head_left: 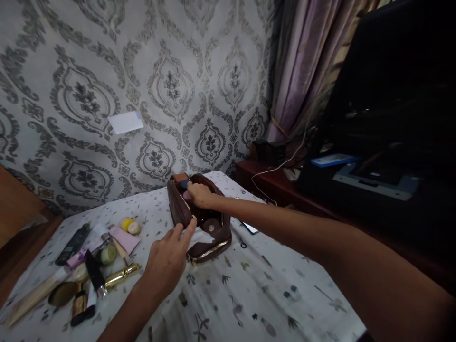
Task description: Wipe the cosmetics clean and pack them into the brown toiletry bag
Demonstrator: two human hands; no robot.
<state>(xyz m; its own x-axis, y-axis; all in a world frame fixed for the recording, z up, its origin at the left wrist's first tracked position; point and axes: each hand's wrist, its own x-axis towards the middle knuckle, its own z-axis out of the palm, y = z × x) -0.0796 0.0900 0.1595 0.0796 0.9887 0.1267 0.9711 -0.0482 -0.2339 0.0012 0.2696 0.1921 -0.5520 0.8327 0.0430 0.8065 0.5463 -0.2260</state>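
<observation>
A brown bag with a gold zipper lies unzipped on the patterned white sheet. My right hand reaches into its far part, fingers closed round something dark blue or pinkish that I cannot make out. At the bag's near left edge rests my left hand, its index finger stretched toward the opening and nothing seen in its grasp. White material, perhaps tissue, shows in the bag's mouth beside that finger. A round metal snap sits on a brown flap inside.
Cosmetics lie on the left: a pink tube, a gold tube, a dark bottle, brushes and several others. A phone lies right of the bag, under my right forearm. A dark red table with a white cable stands beyond.
</observation>
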